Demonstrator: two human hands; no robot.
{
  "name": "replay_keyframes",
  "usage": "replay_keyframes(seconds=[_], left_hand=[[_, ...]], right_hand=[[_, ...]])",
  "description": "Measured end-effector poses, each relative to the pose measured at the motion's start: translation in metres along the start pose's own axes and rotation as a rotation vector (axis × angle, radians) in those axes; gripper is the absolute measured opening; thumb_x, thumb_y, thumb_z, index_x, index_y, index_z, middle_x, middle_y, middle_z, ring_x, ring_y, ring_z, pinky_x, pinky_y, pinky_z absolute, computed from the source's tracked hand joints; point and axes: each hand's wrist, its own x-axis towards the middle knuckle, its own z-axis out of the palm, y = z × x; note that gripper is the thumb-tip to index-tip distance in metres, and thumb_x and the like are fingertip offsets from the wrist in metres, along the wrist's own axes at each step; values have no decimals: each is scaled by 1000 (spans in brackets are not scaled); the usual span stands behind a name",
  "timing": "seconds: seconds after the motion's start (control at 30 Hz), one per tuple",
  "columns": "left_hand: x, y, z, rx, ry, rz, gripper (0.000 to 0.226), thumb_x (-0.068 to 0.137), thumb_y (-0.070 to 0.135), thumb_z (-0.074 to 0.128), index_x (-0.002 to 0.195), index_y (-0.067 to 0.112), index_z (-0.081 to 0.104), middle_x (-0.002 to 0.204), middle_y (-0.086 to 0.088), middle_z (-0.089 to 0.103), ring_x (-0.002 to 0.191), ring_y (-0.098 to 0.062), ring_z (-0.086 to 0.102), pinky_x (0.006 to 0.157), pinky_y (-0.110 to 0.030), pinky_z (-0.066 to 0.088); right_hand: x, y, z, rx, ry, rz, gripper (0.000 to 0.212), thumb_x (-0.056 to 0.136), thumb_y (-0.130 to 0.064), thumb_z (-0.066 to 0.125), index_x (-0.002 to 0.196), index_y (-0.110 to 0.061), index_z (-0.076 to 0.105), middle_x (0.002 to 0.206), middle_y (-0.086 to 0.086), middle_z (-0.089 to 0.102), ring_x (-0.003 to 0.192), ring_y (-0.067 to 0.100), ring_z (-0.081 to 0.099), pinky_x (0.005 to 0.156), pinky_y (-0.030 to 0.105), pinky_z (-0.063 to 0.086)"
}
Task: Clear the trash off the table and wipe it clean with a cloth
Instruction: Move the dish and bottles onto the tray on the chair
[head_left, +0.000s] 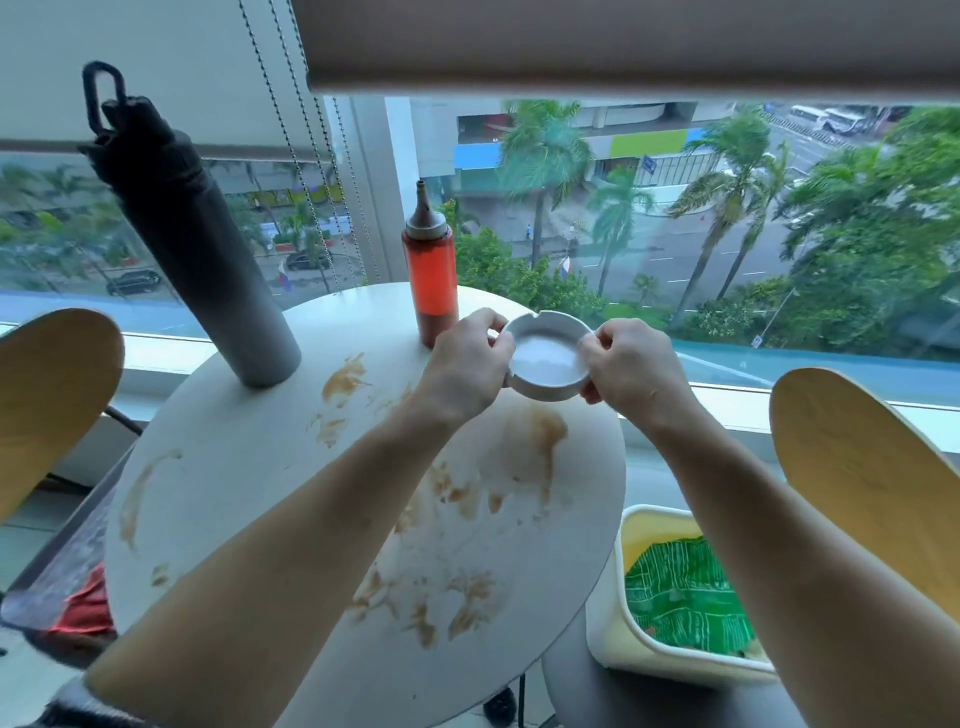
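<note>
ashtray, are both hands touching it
Touching. The head view shows the left hand and right hand pinching opposite sides of the white ashtray, fingers curled over its rim.

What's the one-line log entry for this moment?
left hand: grips ashtray rim | right hand: grips opposite rim | table: brown smears, unwiped | bin: beside table, green wrapper inside
</note>
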Motion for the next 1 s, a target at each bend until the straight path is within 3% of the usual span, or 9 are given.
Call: replay_keyframes(seconds=[0.2,0.3,0.5,0.7,0.77,0.9,1.0], left_hand=[[-28,-3,-19,-7,76,-37,21,103,25,52,120,16,62,91,4,64,74,-12,70,78,-43,64],[-44,-6,-29,-33,124,-55,23,102,29,52,118,19,65,98,-1,69,75,-16,73,74,-41,64],[-74,-14,-48,-60,227,-119,23,105,28,50,117,18,67,96,-3,69,73,-16,70,61,-26,62],[-101,-30,-67,-66,357,-163,28,105,34,48,119,24,70,111,-5,68,93,-21,69,74,-40,64],[-109,-34,-74,-65,381,-177,28,103,38,48,116,29,71,104,0,71,91,-21,70,80,-43,63],[-123,-44,-90,-112,420,-185,30,104,40,48,121,30,71,85,8,67,67,-11,64,84,-45,62],[-131,-52,-105,-131,433,-196,31,106,40,45,126,32,68,95,10,69,82,-10,66,86,-43,61]], right_hand=[[-13,-13,4,78,-71,-44,26,95,-26,50,80,-10,63,54,2,70,59,16,71,73,40,59],[-20,-19,11,134,-146,-61,24,96,-26,50,84,-10,62,58,5,72,58,17,72,76,45,60],[-33,-31,26,279,-311,-44,26,100,-30,51,90,-9,61,61,10,72,60,25,75,77,56,60],[-47,-47,47,382,-430,-36,35,101,-29,53,98,5,60,66,12,71,61,28,75,80,59,59],[-53,-53,53,389,-449,-42,35,102,-29,53,99,5,59,68,13,71,62,28,75,80,59,59],[-63,-71,64,402,-464,-57,34,103,-28,52,100,6,61,70,12,70,63,29,75,79,57,60],[-71,-86,73,408,-473,-68,34,103,-29,53,100,4,63,70,13,71,63,29,75,78,56,61]])
